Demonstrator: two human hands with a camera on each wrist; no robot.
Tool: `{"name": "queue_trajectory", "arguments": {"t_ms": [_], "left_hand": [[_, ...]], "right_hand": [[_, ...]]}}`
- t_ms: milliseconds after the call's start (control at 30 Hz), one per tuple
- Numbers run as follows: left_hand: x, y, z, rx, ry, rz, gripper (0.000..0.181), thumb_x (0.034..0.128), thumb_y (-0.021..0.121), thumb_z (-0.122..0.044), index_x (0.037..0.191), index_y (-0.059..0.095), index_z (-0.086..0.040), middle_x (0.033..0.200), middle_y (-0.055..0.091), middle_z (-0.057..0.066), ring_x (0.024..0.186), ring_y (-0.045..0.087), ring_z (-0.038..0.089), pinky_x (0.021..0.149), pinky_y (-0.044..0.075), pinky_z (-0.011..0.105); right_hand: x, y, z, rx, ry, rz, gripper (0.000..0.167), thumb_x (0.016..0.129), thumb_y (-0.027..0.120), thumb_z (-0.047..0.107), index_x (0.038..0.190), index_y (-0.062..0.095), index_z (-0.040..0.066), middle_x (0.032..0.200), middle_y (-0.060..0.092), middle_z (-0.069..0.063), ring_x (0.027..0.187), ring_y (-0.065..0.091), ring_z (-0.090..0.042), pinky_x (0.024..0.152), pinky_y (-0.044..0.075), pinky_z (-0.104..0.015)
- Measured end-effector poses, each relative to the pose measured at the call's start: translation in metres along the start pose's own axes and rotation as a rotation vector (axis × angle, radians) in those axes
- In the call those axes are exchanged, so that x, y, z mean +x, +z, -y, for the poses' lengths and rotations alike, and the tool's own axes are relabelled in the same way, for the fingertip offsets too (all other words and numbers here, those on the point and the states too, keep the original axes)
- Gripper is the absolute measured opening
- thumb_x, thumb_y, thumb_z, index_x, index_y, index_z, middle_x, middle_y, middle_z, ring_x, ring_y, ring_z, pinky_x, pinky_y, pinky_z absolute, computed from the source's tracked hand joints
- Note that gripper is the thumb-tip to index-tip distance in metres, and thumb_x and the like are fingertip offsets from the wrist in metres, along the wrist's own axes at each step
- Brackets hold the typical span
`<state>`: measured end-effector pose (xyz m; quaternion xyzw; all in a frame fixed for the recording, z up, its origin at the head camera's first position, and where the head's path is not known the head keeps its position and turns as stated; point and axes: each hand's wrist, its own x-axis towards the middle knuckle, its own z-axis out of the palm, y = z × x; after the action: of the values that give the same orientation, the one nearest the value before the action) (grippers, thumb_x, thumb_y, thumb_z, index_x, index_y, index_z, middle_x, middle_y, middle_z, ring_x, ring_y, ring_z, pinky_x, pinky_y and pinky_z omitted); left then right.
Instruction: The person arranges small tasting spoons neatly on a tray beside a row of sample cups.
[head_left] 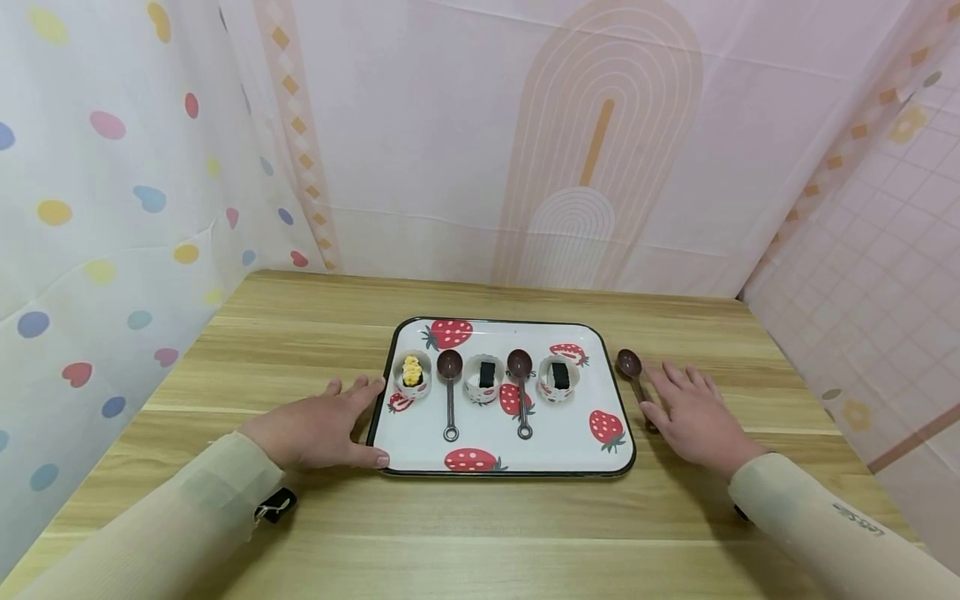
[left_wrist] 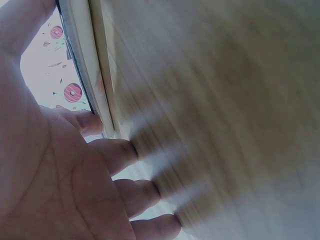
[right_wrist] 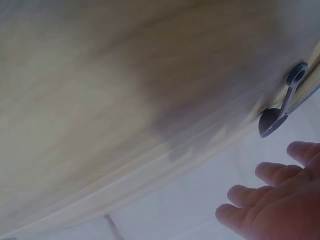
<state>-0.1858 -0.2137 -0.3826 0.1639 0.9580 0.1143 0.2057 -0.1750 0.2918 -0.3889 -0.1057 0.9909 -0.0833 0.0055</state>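
My left hand (head_left: 318, 427) lies by the left rim of a white strawberry-patterned tray (head_left: 427, 450), its fingers and thumb spread and reaching the dark edge. In the left wrist view its palm and extended fingers hold nothing. On the right, my right hand (head_left: 697, 417) is beside a brown measuring spoon (head_left: 628, 363) lying off the tray, its fingers loosely extended. The right wrist view has that spoon (right_wrist: 272, 121) apart from the fingertips; from the head view, the thumb overlaps its handle, and I cannot tell whether they touch.
A paper cup (head_left: 423, 392) on the tray holds yellow-topped sushi. Two more cups, one central (head_left: 471, 382) and one right (head_left: 546, 385), hold dark-wrapped pieces. Brown measuring spoons, left (head_left: 450, 365) and right (head_left: 519, 362), lie between them. Patterned curtains (head_left: 420, 167) enclose the wooden table (head_left: 480, 533).
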Motion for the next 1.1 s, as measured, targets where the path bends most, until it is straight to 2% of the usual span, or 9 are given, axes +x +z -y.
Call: {"name": "queue_trajectory", "arguments": {"t_ms": [167,300,500,800,900,1000,1100], "left_hand": [[0.0,-0.0004,0.0002,0.003,0.001,0.001,0.128,0.0763,0.072,-0.083,0.169,0.022,-0.011,0.172,0.024,0.026,0.154,0.02,0.062,0.113,0.037,0.074],[0.0,-0.0001,-0.0003,0.002,0.001,0.0,0.128,0.0764,0.072,-0.083,0.169,0.022,-0.011,0.172,0.024,0.025,0.154,0.02,0.061,0.114,0.037,0.074],[-0.0005,-0.001,-0.001,0.0,-0.002,0.001,0.128,0.0762,0.072,-0.083,0.169,0.022,-0.01,0.172,0.023,0.026,0.154,0.02,0.062,0.113,0.037,0.075],[-0.0001,-0.0019,-0.0012,0.008,-0.004,0.004,0.128,0.0765,0.072,-0.083,0.169,0.022,-0.01,0.172,0.024,0.027,0.154,0.02,0.062,0.113,0.037,0.075],[0.0001,-0.0017,-0.0011,0.009,-0.004,0.004,0.127,0.0767,0.072,-0.083,0.169,0.022,-0.011,0.172,0.024,0.027,0.154,0.02,0.062,0.113,0.037,0.075],[0.0002,-0.0013,-0.001,0.009,-0.006,0.005,0.127,0.077,0.071,-0.083,0.169,0.021,-0.011,0.172,0.023,0.026,0.154,0.02,0.062,0.113,0.037,0.075],[0.0002,-0.0012,-0.001,0.009,-0.006,0.005,0.127,0.0771,0.071,-0.083,0.169,0.021,-0.011,0.172,0.023,0.026,0.154,0.02,0.062,0.113,0.037,0.075]], "right_hand": [[-0.0019,0.0019,-0.0028,-0.034,-0.003,0.004,0.063,0.109,0.054,0.035,0.161,0.04,0.001,0.16,0.037,-0.038,0.145,0.033,-0.067,0.118,0.025,-0.077],[-0.0023,0.0029,-0.004,-0.051,-0.014,-0.003,0.061,0.108,0.056,0.033,0.158,0.044,0.0,0.154,0.047,-0.037,0.142,0.044,-0.06,0.117,0.033,-0.073],[-0.0016,0.0029,-0.0059,-0.046,0.004,0.019,0.061,0.107,0.059,0.031,0.158,0.044,0.0,0.147,0.056,-0.035,0.137,0.052,-0.056,0.114,0.042,-0.067],[-0.0015,0.0037,-0.0081,-0.046,0.012,0.038,0.059,0.106,0.061,0.03,0.154,0.048,-0.002,0.144,0.059,-0.034,0.136,0.052,-0.058,0.114,0.041,-0.067],[-0.0005,0.0028,-0.0091,-0.033,0.001,0.045,0.059,0.105,0.064,0.029,0.152,0.05,-0.005,0.14,0.063,-0.031,0.132,0.056,-0.055,0.112,0.043,-0.067],[0.0012,0.0005,-0.0088,0.017,0.005,0.072,0.06,0.104,0.066,0.028,0.15,0.051,-0.007,0.114,0.073,-0.022,0.109,0.069,-0.042,0.1,0.053,-0.06],[0.0033,-0.0022,-0.0078,0.078,0.025,0.114,0.06,0.104,0.067,0.028,0.149,0.052,-0.008,0.09,0.068,-0.007,0.084,0.063,-0.024,0.082,0.055,-0.048]]}}
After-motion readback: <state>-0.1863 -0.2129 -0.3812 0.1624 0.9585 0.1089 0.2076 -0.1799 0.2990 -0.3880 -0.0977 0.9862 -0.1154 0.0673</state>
